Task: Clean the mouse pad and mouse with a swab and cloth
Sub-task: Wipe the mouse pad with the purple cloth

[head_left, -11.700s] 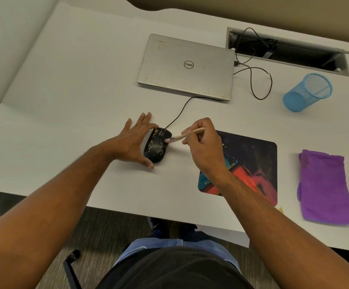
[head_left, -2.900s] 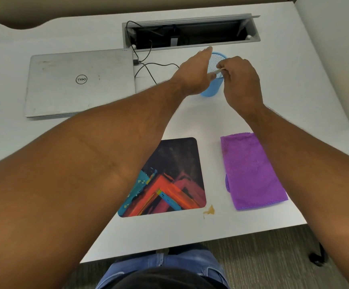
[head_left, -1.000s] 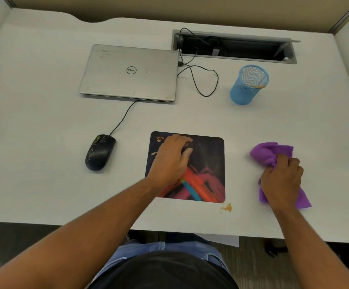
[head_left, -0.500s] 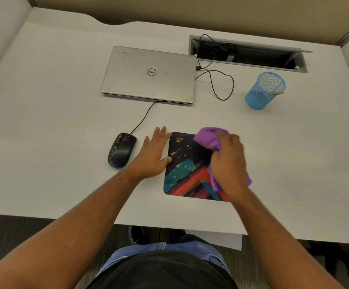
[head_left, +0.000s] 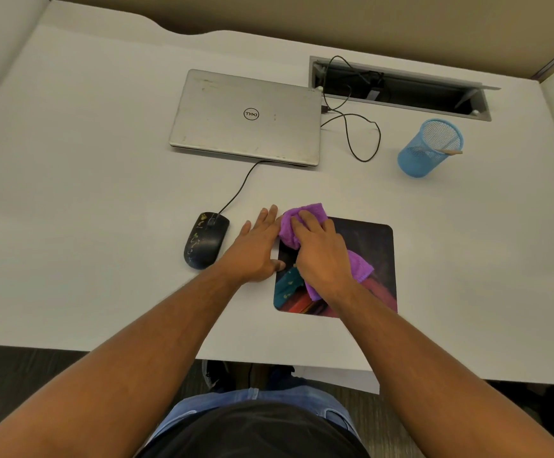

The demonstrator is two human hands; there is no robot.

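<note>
A dark mouse pad (head_left: 373, 259) with a colourful print lies on the white desk. My right hand (head_left: 321, 256) grips a bunched purple cloth (head_left: 293, 223) and presses it on the pad's far left corner. My left hand (head_left: 257, 249) lies flat on the desk with straight fingers, its thumb at the pad's left edge. A black wired mouse (head_left: 205, 240) speckled with yellow dirt sits left of my left hand. The swab (head_left: 447, 151) leans in a blue mesh cup (head_left: 426, 150) at the right rear.
A closed silver laptop (head_left: 247, 117) sits behind the mouse, its black cable (head_left: 361, 137) looping toward an open cable tray (head_left: 401, 89) in the desk. The desk's front edge runs just below the pad. Partition walls stand at the left, back and right.
My right hand has slid the cloth from the pad's middle to its far left corner. My left hand has stayed beside the pad's left edge. The camera has shifted slightly.
</note>
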